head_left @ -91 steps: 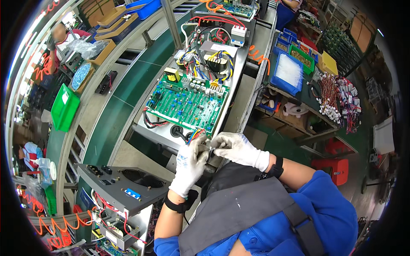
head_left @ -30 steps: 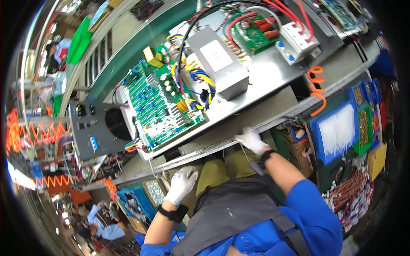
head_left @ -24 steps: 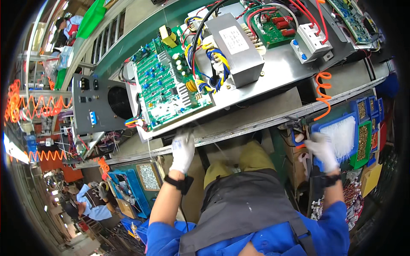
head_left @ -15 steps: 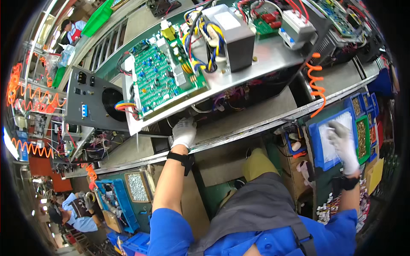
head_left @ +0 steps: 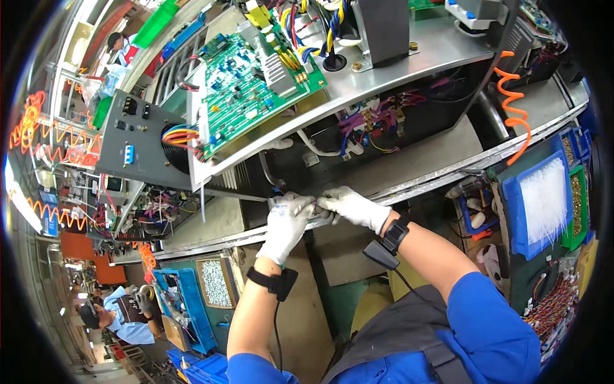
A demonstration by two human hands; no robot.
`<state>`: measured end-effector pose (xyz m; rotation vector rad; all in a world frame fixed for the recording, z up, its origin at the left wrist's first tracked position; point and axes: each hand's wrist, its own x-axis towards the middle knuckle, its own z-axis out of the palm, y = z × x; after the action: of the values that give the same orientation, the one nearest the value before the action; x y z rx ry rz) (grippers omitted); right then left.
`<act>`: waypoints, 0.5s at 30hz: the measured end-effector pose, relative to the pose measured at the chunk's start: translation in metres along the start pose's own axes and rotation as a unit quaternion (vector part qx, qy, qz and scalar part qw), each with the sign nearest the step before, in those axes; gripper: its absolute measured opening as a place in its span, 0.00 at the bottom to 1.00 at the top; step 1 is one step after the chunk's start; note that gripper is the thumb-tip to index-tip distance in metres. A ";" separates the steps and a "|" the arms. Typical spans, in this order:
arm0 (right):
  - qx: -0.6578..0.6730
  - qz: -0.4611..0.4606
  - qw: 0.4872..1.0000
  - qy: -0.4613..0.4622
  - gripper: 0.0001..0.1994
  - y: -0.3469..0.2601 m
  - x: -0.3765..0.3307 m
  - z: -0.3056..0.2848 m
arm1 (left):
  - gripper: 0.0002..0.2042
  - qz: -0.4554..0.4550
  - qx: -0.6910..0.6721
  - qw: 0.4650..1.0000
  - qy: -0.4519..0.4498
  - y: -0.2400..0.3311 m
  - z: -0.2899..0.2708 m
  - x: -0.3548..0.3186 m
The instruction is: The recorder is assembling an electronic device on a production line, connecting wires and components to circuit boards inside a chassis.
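Observation:
My gloved left hand (head_left: 286, 224) and gloved right hand (head_left: 355, 207) meet at the front edge of the bench, fingertips pinched close together. Something small may be between them, too hidden to name. Just beyond them stands an open metal chassis (head_left: 358, 96), with a green circuit board (head_left: 240, 96) on its upper plate. Inside its dark lower bay lies a purple wire bundle (head_left: 364, 125). A black cable (head_left: 271, 171) runs down the bay close to my left fingers. The grey panel with a round fan opening (head_left: 118, 144) stands at its left.
At right, a blue tray (head_left: 517, 221) holds thin white strips like cable ties; a green bin (head_left: 572, 235) holds small brass-coloured parts. An orange coiled hose (head_left: 511, 109) hangs at right. Wire bundles (head_left: 553, 297) lie lower right. Another person (head_left: 125, 313) works at lower left.
My right hand has left the tray of white strips and come across to my left hand. The left hand has drawn out from the chassis's edge. The view has shifted.

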<state>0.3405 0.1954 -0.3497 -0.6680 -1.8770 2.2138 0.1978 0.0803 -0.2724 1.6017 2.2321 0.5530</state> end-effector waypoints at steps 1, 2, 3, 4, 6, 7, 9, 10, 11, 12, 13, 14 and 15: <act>0.167 0.058 0.982 -0.073 0.21 0.006 0.000 -0.002 | 0.11 -0.022 -0.044 0.999 -0.007 -0.002 0.005 0.000; 0.211 0.057 0.972 -0.086 0.22 0.012 0.000 -0.005 | 0.11 -0.027 -0.044 0.999 -0.015 -0.006 0.009 0.004; 0.218 0.063 0.970 -0.085 0.22 0.016 -0.001 -0.011 | 0.10 0.014 -0.005 1.000 -0.002 -0.010 0.015 0.009; 0.063 0.039 0.997 -0.013 0.21 0.012 -0.003 -0.019 | 0.09 0.056 0.036 0.998 0.012 -0.012 0.017 0.014; -0.140 0.039 0.981 0.127 0.18 -0.018 -0.017 -0.038 | 0.08 0.047 0.118 0.990 0.057 -0.018 0.022 0.021; -0.145 0.003 0.962 0.231 0.15 -0.006 -0.025 -0.050 | 0.07 0.049 0.198 0.973 0.110 -0.018 0.025 0.028; -0.212 -0.042 0.930 0.296 0.10 0.003 -0.035 -0.090 | 0.06 -0.040 0.223 0.973 0.055 -0.016 0.020 0.043; -0.226 -0.059 0.924 0.302 0.09 0.010 -0.041 -0.100 | 0.04 -0.070 0.253 0.965 0.024 -0.012 0.021 0.047; -0.240 -0.076 0.918 0.308 0.08 0.016 -0.045 -0.105 | 0.03 -0.099 0.283 0.954 -0.007 -0.010 0.022 0.051; -0.235 -0.074 0.918 0.309 0.08 0.019 -0.045 -0.106 | 0.02 -0.082 0.280 0.956 -0.006 -0.019 0.027 0.053; -0.229 -0.105 0.915 0.315 0.08 0.022 -0.043 -0.106 | 0.02 -0.081 0.285 0.955 -0.008 -0.024 0.031 0.055; -0.223 -0.136 0.910 0.321 0.08 0.024 -0.041 -0.105 | 0.03 -0.082 0.298 0.951 -0.016 -0.027 0.033 0.055; -0.218 -0.137 0.911 0.322 0.08 0.025 -0.041 -0.105 | 0.03 -0.082 0.311 0.947 -0.024 -0.029 0.033 0.054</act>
<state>0.4265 0.2682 -0.3761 -0.9780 -1.9315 1.1910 0.1734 0.1270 -0.3180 1.6315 2.6243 -0.2719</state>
